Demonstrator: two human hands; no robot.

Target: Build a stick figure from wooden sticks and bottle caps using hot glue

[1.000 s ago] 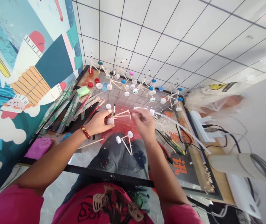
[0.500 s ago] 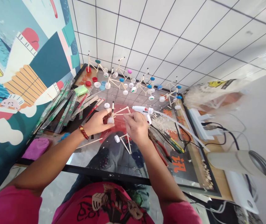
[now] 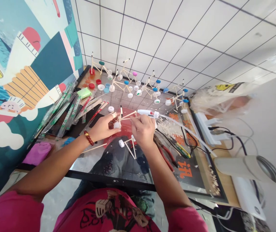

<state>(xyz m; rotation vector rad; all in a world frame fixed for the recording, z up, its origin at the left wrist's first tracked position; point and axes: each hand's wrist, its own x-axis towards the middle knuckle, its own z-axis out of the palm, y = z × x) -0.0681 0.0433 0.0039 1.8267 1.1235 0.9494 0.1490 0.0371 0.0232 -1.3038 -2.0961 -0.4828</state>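
Note:
Between the thumb and fingers of my left hand (image 3: 104, 126) is the white cap end of a small stick frame (image 3: 128, 115), with a black-tipped stick standing up from it. My right hand (image 3: 142, 129) pinches at the right part of this frame; its fingertips hide what they grip. Below the hands, a second stick piece (image 3: 130, 149) with a white cap rests on the table. Just behind my right hand lies a white glue gun (image 3: 148, 112). A loose white cap (image 3: 111, 109) is behind my left hand.
Several finished-looking stick frames with coloured caps (image 3: 126, 82) line the back. Wrapped sticks (image 3: 66, 111) and purple clay (image 3: 37, 153) lie left. Pliers (image 3: 165, 154), a yellow cutter (image 3: 183, 150), cables and a white cylindrical object (image 3: 239, 166) are right.
Both hands and the held frame have shifted slightly right. The frame's upright stick has changed its tilt, and its white cap is turned more into view.

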